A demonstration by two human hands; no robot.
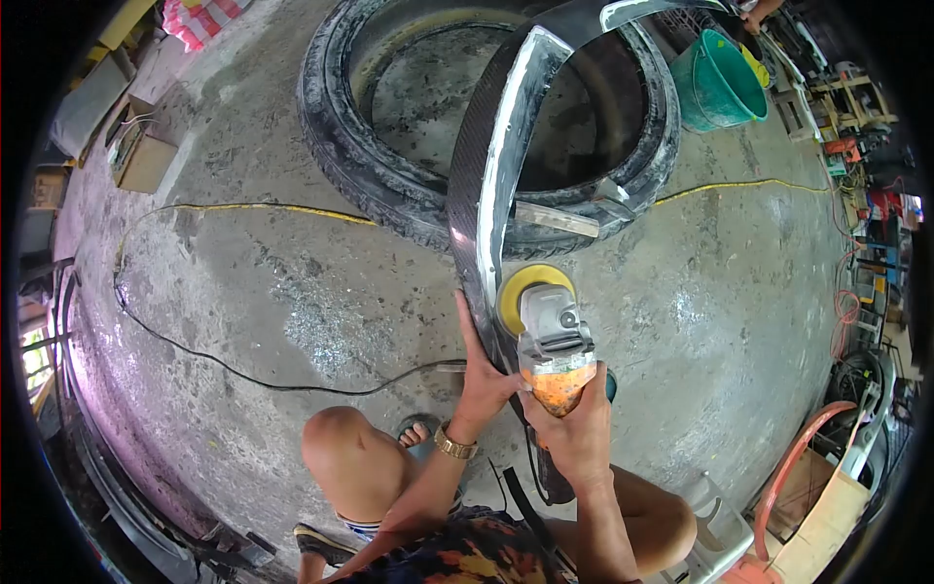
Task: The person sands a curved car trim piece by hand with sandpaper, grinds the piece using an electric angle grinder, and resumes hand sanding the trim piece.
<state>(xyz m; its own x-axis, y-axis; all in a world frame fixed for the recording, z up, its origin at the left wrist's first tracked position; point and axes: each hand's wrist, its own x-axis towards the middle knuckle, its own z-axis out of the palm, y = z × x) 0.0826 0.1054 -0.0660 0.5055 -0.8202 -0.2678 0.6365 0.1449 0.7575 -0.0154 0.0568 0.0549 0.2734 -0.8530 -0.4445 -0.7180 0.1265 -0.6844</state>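
Note:
A long curved black panel [469,200] with a white-coated inner edge [503,136] leans across a dusty tire [336,156] lying on the floor. My left hand [480,384] is closed around the panel's lower part, its fingers along the left side. In my right hand [574,428] is an orange and grey power tool [557,341], held by its body. The tool's yellow round disc [530,292] is at the panel's right edge, near its lower end; whether it touches is unclear. A flat strip [555,218] lies on the tire beside the panel.
A green bucket [715,88] stands right of the tire. A yellow and black cable [243,206] runs over the concrete floor. At the left is a cardboard box [146,161]. Tools and parts line the right side. Part of another person's arm shows at the top right.

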